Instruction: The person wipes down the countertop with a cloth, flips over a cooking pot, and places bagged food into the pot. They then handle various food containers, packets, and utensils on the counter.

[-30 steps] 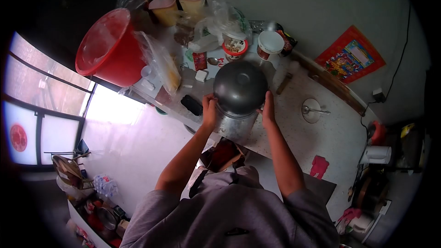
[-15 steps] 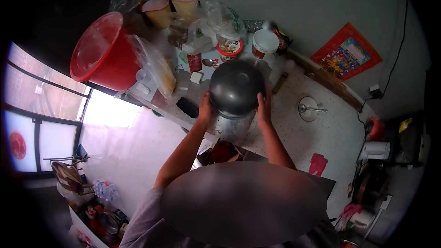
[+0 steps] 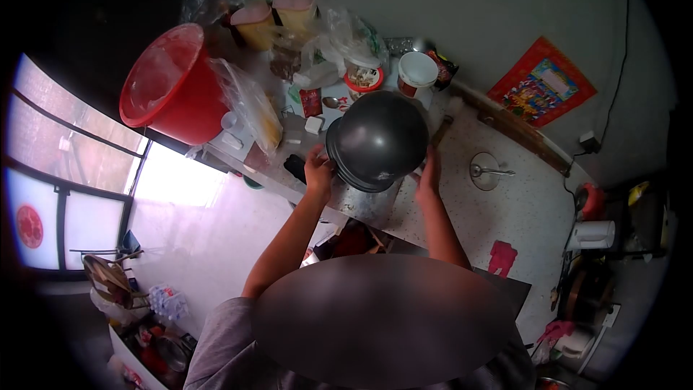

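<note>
A dark metal bowl (image 3: 382, 130) is between my hands over the counter, rounded like a dome, with ringed edges along its lower left side. My left hand (image 3: 319, 171) is closed at its left edge, fingers curled. On the opposite side, my right hand (image 3: 429, 172) grips the bowl's right edge; the fingertips are partly hidden. Under it lies a shiny metal sheet (image 3: 361, 204) on the counter. A black object (image 3: 294, 167) lies just left of my left hand, with a small white box (image 3: 314, 125) above it.
A big red tub (image 3: 173, 94) stands at the counter's left end beside a clear plastic bag (image 3: 249, 112). Behind the bowl are tubs, including a white bucket (image 3: 418, 72), and a spoon (image 3: 331, 102). Right of it lie a ladle (image 3: 491, 171) on a round dish and a pink cloth (image 3: 502, 258).
The bowl has tilted and shifted slightly right, showing ringed edges at its lower left. My right hand has moved right with it; my left fingers have curled more at the edge.
</note>
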`<state>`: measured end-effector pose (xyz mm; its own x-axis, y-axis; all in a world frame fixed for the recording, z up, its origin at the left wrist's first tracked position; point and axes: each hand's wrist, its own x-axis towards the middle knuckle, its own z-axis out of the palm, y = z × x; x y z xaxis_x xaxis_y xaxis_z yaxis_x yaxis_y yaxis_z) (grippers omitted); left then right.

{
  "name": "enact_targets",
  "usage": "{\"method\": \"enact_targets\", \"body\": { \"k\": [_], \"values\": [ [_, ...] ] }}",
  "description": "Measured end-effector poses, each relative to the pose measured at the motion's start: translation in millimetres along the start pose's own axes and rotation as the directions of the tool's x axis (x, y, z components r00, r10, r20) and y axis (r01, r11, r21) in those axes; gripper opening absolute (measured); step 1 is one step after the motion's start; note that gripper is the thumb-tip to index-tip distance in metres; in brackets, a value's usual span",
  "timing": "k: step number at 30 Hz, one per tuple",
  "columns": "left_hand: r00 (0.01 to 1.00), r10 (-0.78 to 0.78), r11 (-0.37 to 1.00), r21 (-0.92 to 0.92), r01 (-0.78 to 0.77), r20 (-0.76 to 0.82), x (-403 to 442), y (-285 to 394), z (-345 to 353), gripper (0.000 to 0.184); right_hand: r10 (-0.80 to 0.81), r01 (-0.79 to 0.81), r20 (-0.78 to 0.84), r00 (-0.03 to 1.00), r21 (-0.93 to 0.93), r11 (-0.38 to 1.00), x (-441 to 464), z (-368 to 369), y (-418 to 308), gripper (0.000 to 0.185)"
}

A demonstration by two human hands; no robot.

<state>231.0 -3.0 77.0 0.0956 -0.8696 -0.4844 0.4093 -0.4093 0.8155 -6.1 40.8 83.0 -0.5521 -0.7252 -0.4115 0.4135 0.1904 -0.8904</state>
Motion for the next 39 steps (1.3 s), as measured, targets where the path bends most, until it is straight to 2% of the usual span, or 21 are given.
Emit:
{"method": "enact_targets", "body": {
  "k": [1,2,3,4,5,7,8,12,14,16,19,22,24,27,28,29,31,32,33,35,39],
  "values": [
    [1.0,0.001,1.0,0.005,-0.001,0.025,-1.4,0.6,0.1,0.039,-0.094,0.092,-0.057,0.994,-0.035,0.995,-4.6,1.2,-5.8,0.057],
    [0.997,0.001,1.0,0.001,-0.001,0.072,-1.3,-0.1,-0.6,0.041,-0.445,0.416,-0.066,0.893,-0.255,0.873,-11.7,2.4,-10.2,0.049],
    [0.993,0.004,1.0,-0.004,-0.003,0.12,-0.1,-1.4,-1.7,0.043,-0.734,0.656,0.004,0.679,-0.451,0.605,-22.3,5.9,-15.3,0.04],
    [0.986,0.005,1.0,-0.009,-0.004,0.166,0.2,-2.1,-2.6,0.044,-0.91,0.769,0.142,0.391,-0.593,0.238,-36.0,12.0,-22.7,0.032],
    [0.985,0.013,1.0,0.02,-0.017,0.174,-3.9,1.5,-0.5,0.045,-0.899,0.84,0.319,0.298,-0.535,0.089,-62.8,29.3,-37.2,0.024],
    [0.98,0.027,0.996,0.082,-0.043,0.196,-15.5,11.7,6.4,0.045,-0.735,0.893,0.635,0.239,-0.44,-0.09,-95.0,53.2,-40.8,0.031],
    [0.975,0.041,0.995,0.08,-0.06,0.217,-15.7,9.0,7.5,0.045,-0.644,0.882,0.723,0.25,-0.444,-0.156,-99.6,61.7,-32.1,0.039],
    [0.96,0.089,0.995,0.011,-0.095,0.265,-26.4,12.2,24.2,0.046,-0.531,0.828,0.741,0.41,-0.546,-0.123,-109.6,69.6,-8.2,0.04],
    [0.951,0.079,0.997,-0.021,-0.076,0.298,-31.6,18.1,31.3,0.047,-0.592,0.789,0.699,0.401,-0.592,-0.165,-98.5,69.5,3.2,0.037],
    [0.952,0.114,0.99,0.047,-0.133,0.285,-33.2,17.4,37.5,0.048,-0.656,0.769,0.655,0.376,-0.615,-0.175,-93.2,70.5,1.3,0.033],
    [0.935,0.202,0.959,0.136,-0.249,0.29,-36.0,16.4,49.1,0.05,-0.587,0.727,0.646,0.488,-0.673,-0.135,-92.3,66.9,-0.6,0.031],
    [0.9,0.249,0.943,0.123,-0.31,0.359,-42.0,17.2,57.1,0.052,-0.607,0.763,0.643,0.467,-0.64,-0.09,-86.2,60.4,-8.7,0.028],
    [0.871,0.255,0.954,0.036,-0.296,0.421,-46.9,20.8,64.1,0.052,-0.662,0.773,0.575,0.481,-0.634,0.01,-83.2,56.5,-7.2,0.027],
    [0.749,0.31,0.947,-0.118,-0.299,0.586,-24.3,5.5,61.3,0.056,-0.721,0.786,0.469,0.511,-0.594,0.171,-75.6,53.5,-6.8,0.024],
    [0.725,0.286,0.955,-0.129,-0.265,0.626,-24.5,3.9,55.3,0.054,-0.726,0.775,0.438,0.53,-0.598,0.205,-72.4,54.6,-9.9,0.024],
    [0.697,0.279,0.938,-0.034,-0.344,0.661,-27.6,0.5,47.9,0.054,-0.73,0.763,0.407,0.55,-0.6,0.24,-70.2,55.6,-12.4,0.024],
    [0.642,0.248,0.851,0.153,-0.502,0.725,-37.8,4.6,31.8,0.053,-0.721,0.713,0.295,0.627,-0.59,0.378,-68.9,61.1,-18.1,0.021],
    [0.611,0.251,0.701,0.294,-0.65,0.751,-45.5,11.3,23.3,0.051,-0.708,0.69,0.248,0.661,-0.572,0.444,-70.0,62.8,-21.1,0.02],
    [0.602,0.253,0.646,0.331,-0.688,0.757,-52.9,15.9,21.6,0.048,-0.692,0.665,0.203,0.693,-0.549,0.506,-69.3,63.8,-23.2,0.019],
    [0.481,0.335,0.375,0.354,-0.857,0.81,-59.7,17.3,18.1,0.041,-0.64,0.598,0.108,0.76,-0.5,0.626,-61.1,60.7,-12.2,0.018],
    [0.36,0.406,0.083,0.358,-0.93,0.84,-60.7,19.8,19.5,0.036,-0.508,0.465,-0.023,0.861,-0.366,0.806,-46.5,45.9,6.2,0.017]
  ]
}}
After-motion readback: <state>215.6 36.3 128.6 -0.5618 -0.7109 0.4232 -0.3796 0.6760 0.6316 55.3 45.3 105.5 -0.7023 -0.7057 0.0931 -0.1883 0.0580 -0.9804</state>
